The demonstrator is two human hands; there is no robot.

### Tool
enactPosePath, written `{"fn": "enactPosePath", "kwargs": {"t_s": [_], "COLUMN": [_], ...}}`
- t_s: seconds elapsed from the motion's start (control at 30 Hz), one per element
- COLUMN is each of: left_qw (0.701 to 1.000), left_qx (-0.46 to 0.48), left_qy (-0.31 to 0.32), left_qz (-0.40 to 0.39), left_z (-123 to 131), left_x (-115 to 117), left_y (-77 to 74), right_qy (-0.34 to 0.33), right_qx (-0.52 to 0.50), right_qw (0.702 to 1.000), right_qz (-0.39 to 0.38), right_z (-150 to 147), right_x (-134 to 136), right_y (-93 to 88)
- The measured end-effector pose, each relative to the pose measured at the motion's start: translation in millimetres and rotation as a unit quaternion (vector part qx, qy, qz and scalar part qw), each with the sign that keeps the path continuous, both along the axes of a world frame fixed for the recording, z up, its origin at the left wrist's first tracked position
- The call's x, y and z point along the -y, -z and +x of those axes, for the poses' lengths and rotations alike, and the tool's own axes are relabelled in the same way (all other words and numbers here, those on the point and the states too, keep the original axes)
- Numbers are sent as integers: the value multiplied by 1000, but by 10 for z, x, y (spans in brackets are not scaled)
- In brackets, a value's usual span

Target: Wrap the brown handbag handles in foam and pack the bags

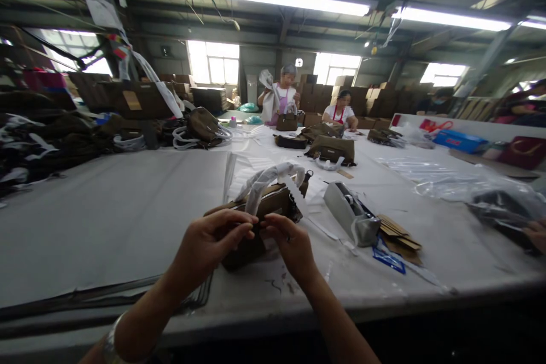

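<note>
A dark olive-brown handbag [244,255] stands on the white table just in front of me. Its arched handle [257,186] is wrapped in pale translucent material. My left hand [209,239] is closed, thumb and forefinger pinched at the bag's near side, below the handle. Close beside it, my right hand [293,243] is pinched shut too, its fingertips almost meeting the left ones. Whatever sits between the fingertips is too small to make out. A white strip [295,194] with a jagged edge hangs by the bag's right end.
Right of the bag lie a grey open pouch [347,213], brown cards [398,234] and a blue packet [388,257]. More brown bags [331,149] rest further back. Clear plastic [469,182] covers the right side, near another person's hand [536,234]. Two co-workers [285,96] are across the table.
</note>
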State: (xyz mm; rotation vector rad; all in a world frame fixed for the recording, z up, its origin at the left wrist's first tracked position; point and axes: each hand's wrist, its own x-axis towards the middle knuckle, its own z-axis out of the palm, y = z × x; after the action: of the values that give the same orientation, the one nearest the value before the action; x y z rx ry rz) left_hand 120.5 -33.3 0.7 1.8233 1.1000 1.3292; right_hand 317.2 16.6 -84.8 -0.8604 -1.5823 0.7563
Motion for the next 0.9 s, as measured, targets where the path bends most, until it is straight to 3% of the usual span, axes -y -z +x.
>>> {"fn": "enactPosePath", "kwargs": {"t_s": [0.13, 0.27, 0.37, 0.53, 0.9], "left_qw": [999, 993, 991, 988, 988], "left_qx": [-25, -47, -68, -88, -97], "left_qy": [-44, -100, -103, -68, -47], "left_qz": [11, 37, 47, 105, 107], "left_z": [121, 118, 93, 63, 34], "left_x": [-27, -49, -50, -47, -133], "left_y": [111, 178, 190, 196, 267], "right_qy": [139, 143, 120, 137, 159], "right_qx": [74, 87, 100, 115, 178], "right_qw": [976, 963, 964, 961, 951], "right_qz": [148, 209, 215, 213, 197], "right_z": [-47, -121, -176, -239, -284], "right_x": [-8, 0, -3, -45, -92], "right_y": [123, 225, 254, 226, 164]}}
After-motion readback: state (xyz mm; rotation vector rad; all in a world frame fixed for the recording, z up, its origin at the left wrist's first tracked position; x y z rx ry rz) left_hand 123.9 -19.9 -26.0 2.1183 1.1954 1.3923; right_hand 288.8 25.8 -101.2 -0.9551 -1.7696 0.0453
